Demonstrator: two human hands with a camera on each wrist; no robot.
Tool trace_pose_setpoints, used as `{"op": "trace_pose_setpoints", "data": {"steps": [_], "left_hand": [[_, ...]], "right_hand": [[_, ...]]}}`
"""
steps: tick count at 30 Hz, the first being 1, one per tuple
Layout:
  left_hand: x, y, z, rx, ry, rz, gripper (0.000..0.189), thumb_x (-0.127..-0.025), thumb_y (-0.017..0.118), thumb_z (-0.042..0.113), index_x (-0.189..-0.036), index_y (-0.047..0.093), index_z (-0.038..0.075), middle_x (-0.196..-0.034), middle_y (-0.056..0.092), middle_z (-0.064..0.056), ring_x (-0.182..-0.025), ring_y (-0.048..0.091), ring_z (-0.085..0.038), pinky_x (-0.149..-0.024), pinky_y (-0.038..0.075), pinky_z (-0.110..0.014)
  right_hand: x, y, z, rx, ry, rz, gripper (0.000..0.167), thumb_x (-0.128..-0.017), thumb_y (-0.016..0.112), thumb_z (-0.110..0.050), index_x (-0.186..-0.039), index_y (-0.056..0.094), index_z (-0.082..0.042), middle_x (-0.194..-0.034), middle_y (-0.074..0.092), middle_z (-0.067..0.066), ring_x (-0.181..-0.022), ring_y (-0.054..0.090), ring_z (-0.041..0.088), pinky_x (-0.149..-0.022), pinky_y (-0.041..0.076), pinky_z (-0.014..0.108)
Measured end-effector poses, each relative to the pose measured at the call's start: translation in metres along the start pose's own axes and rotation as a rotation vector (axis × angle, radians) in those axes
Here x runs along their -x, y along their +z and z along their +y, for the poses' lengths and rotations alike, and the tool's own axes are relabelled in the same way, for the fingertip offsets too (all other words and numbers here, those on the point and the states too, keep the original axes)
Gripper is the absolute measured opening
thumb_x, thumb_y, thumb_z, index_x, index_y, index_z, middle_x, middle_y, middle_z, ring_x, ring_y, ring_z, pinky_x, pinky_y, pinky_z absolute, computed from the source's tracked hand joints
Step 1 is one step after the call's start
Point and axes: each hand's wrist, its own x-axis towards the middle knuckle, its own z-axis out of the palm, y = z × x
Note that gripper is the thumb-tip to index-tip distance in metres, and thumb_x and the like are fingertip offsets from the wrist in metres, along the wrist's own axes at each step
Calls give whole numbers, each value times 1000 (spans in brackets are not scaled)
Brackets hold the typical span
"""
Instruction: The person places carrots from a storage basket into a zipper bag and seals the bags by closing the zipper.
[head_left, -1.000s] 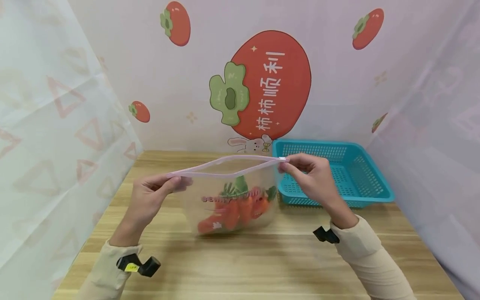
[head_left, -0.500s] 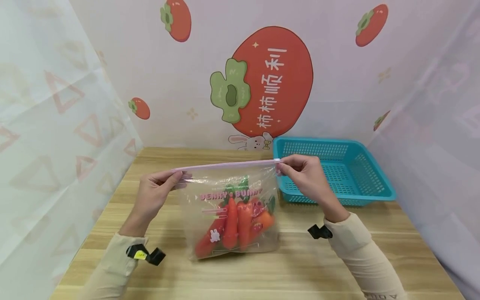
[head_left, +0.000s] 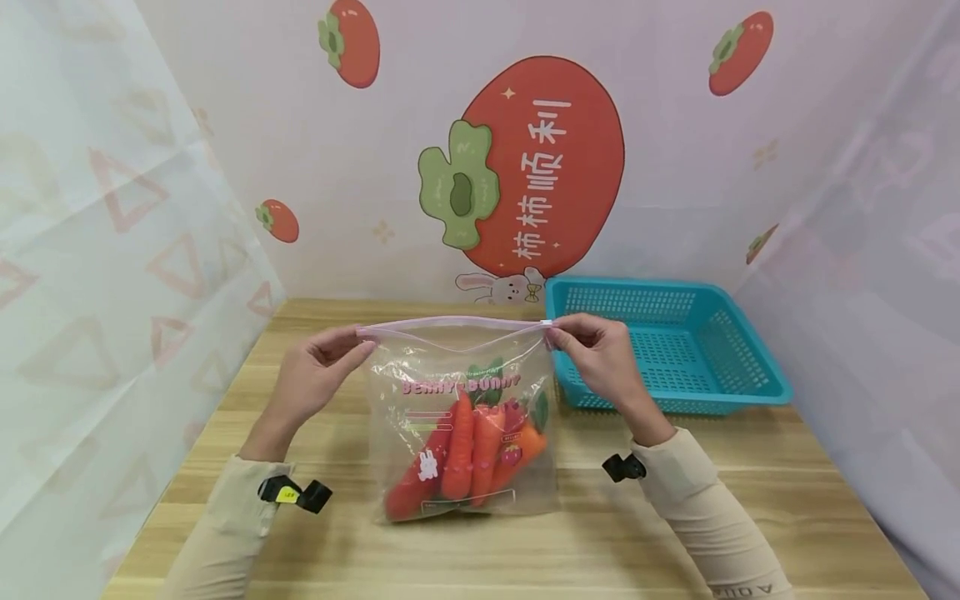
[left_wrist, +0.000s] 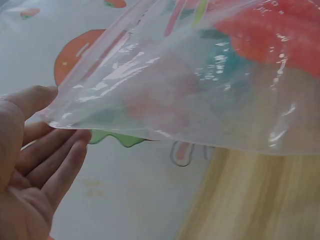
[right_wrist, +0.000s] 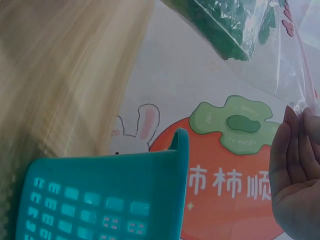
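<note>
A clear zip bag (head_left: 465, 358) with pink lettering stands upright on the wooden table, its pink-edged mouth partly parted and the front lip sagging. Through the plastic show carrots (head_left: 459, 450), a long red vegetable (head_left: 420, 479) and green tops. My left hand (head_left: 318, 371) pinches the upper left corner of the bag; the left wrist view has thumb and forefinger on that corner, other fingers extended. At the upper right corner, beside the white slider (head_left: 547, 322), my right hand (head_left: 600, 354) pinches the bag's edge. Part of the corner is hidden by the fingertips.
A blue perforated plastic basket (head_left: 675, 400) stands at the back right, just behind my right hand. The wooden table (head_left: 480, 562) ends at a printed fabric backdrop (head_left: 375, 150), with fabric walls on both sides.
The bag's top edge tipped back from a wide gap, pulled straight, then slackened, so its front lip sags. My hands came closer together, each keeping its corner.
</note>
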Motion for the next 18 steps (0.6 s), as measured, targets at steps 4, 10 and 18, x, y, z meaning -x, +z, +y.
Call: {"op": "trace_pose_setpoints", "data": {"steps": [4, 10, 18], "left_hand": [[-2, -2, 21, -111, 134, 116, 33, -93, 79, 8, -126, 76, 2, -116, 81, -9, -102, 74, 6, -91, 57, -14], [-18, 18, 65, -326, 443, 99, 32, -87, 82, 3, -119, 79, 2, -114, 81, -14, -101, 80, -21, -94, 60, -24], [-45, 74, 117, -471, 493, -273, 33, -94, 78, 15, -125, 76, 3, -122, 79, -12, -111, 78, -28, -99, 61, -43]], "right_hand": [[-1, 2, -3, -1, -29, -2, 13, -99, 73, -12, -106, 81, -4, -93, 79, 14, -81, 74, 8, -75, 62, 22], [-2, 3, -5, -11, -42, 9, 13, -99, 73, -11, -106, 81, -3, -92, 79, 14, -79, 73, 7, -70, 62, 27], [-1, 6, -4, -31, -28, 6, 14, -99, 73, -11, -107, 81, -3, -94, 79, 16, -80, 74, 7, -71, 62, 26]]}}
